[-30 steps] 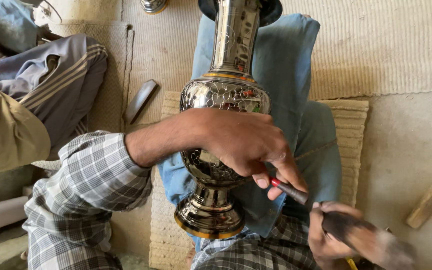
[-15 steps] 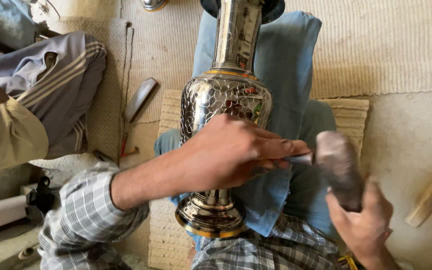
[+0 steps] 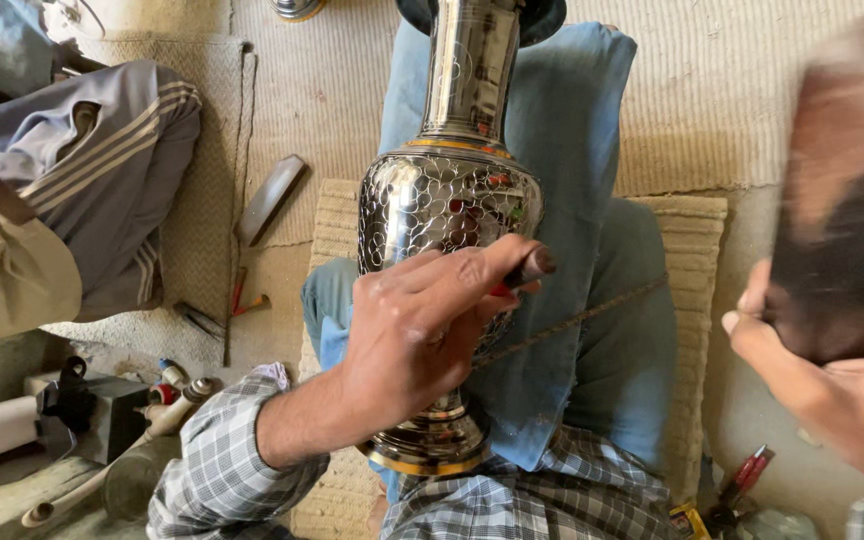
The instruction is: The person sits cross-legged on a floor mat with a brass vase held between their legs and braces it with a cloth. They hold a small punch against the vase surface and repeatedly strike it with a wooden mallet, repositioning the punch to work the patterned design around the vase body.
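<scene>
A tall engraved silver vase (image 3: 442,200) with gold bands lies across my lap on my blue trousers, neck pointing away. My left hand (image 3: 422,330) rests on its belly, gripping a short dark chisel (image 3: 530,268) whose end sticks out past my fingers beside the vase. My right hand (image 3: 827,390) is raised at the right edge, close to the camera. It grips a hammer (image 3: 847,200) whose head is a big dark blur above the hand.
Another person's legs in grey striped track trousers (image 3: 102,180) sit at the left. A flat metal tool (image 3: 270,198) lies on the woven mat (image 3: 692,250). Small tools (image 3: 182,385) lie at lower left, red-handled pliers (image 3: 750,470) at lower right.
My right hand has swung the hammer up and to the right, away from the chisel and nearer the camera. My left hand stays on the vase with the chisel.
</scene>
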The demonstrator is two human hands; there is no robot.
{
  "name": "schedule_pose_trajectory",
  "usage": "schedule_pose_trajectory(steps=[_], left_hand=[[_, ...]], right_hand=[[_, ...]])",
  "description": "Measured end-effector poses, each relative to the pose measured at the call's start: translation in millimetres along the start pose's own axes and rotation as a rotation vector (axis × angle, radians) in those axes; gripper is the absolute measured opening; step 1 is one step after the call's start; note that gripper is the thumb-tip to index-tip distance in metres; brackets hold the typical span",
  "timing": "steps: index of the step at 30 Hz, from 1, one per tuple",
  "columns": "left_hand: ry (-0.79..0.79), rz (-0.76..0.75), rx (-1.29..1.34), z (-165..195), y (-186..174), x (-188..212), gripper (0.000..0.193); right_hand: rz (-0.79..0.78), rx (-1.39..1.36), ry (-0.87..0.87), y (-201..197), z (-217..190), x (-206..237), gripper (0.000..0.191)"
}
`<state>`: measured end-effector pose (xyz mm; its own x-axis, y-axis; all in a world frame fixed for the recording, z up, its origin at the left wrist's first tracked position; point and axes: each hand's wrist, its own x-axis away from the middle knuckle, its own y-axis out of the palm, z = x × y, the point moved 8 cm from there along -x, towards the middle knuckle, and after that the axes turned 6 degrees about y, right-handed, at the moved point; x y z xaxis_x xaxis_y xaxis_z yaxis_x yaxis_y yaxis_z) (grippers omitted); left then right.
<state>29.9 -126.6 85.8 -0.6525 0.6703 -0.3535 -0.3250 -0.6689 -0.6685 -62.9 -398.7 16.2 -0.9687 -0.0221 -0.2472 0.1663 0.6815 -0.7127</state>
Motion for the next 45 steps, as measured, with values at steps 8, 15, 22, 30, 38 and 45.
schedule_pose_trajectory(steps=[8, 15, 22, 30, 38, 45], left_hand=[[-0.074, 0.173, -0.015, 3.5, -6.9, 10.5, 0.042], [-0.134, 0.237, 0.132, -6.4, -3.2, 17.7, 0.029], [-0.134, 0.255, 0.185, -12.8, 0.3, 27.4, 0.033], [-0.118, 0.287, 0.147, -15.4, -2.1, 22.3, 0.035], [0.067, -0.172, 0.159, -13.2, 14.6, -18.2, 0.046], [0.137, -0.338, 0.236, -10.0, 11.5, -30.0, 0.052]], right_hand=[[-0.190, 0.062, 0.033, -7.4, -40.6, -55.6, 0.081], [-0.483, 0.396, -0.020, -1.5, -46.9, -72.2, 0.099], [-0.528, 0.432, -0.085, -3.4, -49.3, -75.6, 0.107], [-0.358, 0.289, 0.019, -7.5, -52.2, -67.1, 0.098], [0.124, 0.111, 0.035, 12.0, -2.8, 19.5, 0.085], [0.290, -0.135, 0.437, 32.7, 20.5, 82.6, 0.058]])
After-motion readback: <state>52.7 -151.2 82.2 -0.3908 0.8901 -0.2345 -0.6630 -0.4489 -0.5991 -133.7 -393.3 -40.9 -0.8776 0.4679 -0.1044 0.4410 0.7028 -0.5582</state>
